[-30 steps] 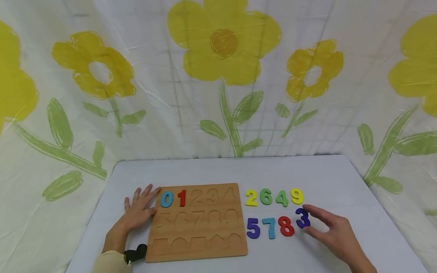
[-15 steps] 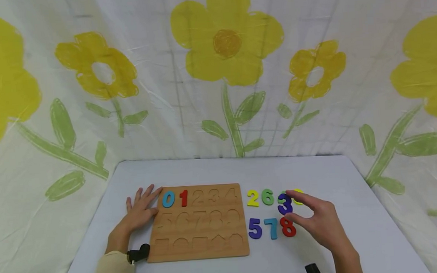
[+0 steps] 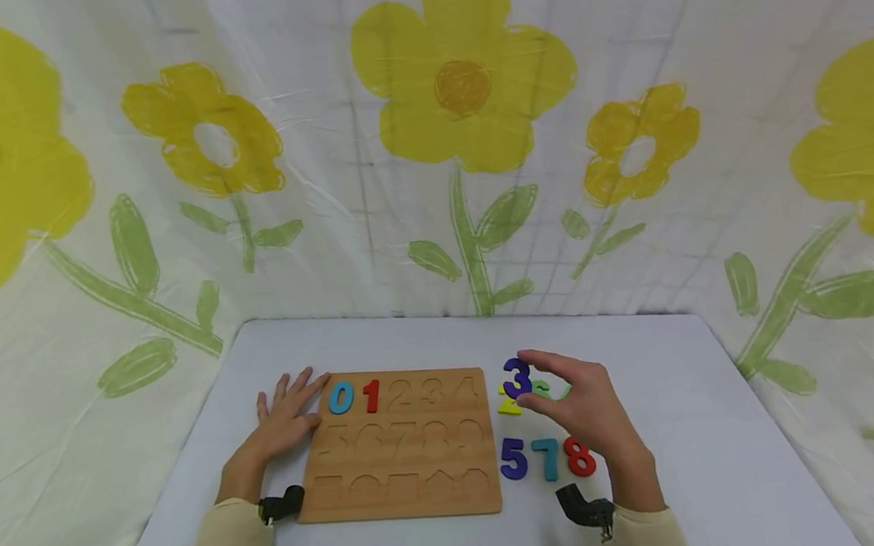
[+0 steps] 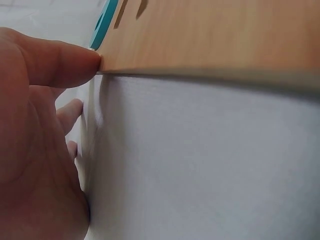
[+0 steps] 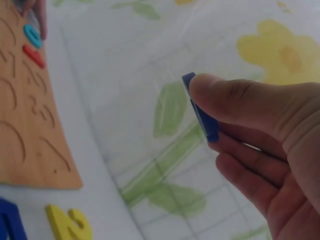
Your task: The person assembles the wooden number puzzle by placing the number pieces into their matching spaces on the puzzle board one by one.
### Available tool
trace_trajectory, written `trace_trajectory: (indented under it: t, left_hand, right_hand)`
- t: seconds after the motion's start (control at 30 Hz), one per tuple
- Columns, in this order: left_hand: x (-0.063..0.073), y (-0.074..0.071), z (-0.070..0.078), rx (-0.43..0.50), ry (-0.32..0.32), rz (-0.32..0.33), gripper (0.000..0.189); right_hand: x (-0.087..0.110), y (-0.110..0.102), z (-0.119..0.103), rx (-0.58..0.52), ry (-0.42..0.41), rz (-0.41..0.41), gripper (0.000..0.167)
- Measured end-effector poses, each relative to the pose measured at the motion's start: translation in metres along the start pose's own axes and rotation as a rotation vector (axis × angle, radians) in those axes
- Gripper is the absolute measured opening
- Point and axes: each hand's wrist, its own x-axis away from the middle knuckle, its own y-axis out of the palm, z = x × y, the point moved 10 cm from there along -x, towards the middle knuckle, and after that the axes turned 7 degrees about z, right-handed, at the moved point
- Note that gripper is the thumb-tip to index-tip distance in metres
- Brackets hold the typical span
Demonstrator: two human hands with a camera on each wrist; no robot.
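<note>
My right hand (image 3: 584,399) pinches a purple number 3 (image 3: 517,377) between thumb and fingers, raised over the yellow 2 (image 3: 509,406). In the right wrist view the 3 (image 5: 202,110) is seen edge-on. The wooden number board (image 3: 397,455) lies at centre left, with a blue 0 (image 3: 341,397) and a red 1 (image 3: 372,395) in its top row. My left hand (image 3: 284,420) rests at the board's left edge with fingers spread. In the left wrist view its thumb (image 4: 65,62) touches the board's side.
Right of the board lie a purple 5 (image 3: 513,459), a blue 7 (image 3: 547,459) and a red 8 (image 3: 579,456). A green 6 (image 3: 540,388) is partly hidden behind my right hand. A flowered curtain (image 3: 406,266) hangs behind the white table (image 3: 685,391).
My right hand has lifted the purple 3 from the right end of the lower row and carried it left and away from me. The left hand stays at the board.
</note>
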Motion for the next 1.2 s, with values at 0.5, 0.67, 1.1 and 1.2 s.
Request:
trace_trajectory:
  t: [0.5,0.67,1.1,1.2]
  left_hand:
    - [0.001,-0.001,0.004,-0.022,-0.024,-0.016,0.069]
    - [0.001,0.001,0.004,-0.051,-0.031,-0.034,0.068]
    - [0.0,0.001,0.002,-0.056,-0.033,-0.03,0.068]
    - [0.001,0.001,0.002,-0.052,-0.033,-0.031,0.069]
  right_hand:
    - [-0.035,0.065,-0.01,-0.058,0.001,-0.089,0.059]
    - [-0.04,0.093,-0.003,-0.074,0.013,-0.135,0.059]
    - [-0.045,0.141,0.007,-0.128,0.02,-0.196,0.058]
    - [-0.044,0.15,0.01,-0.129,0.011,-0.2,0.058]
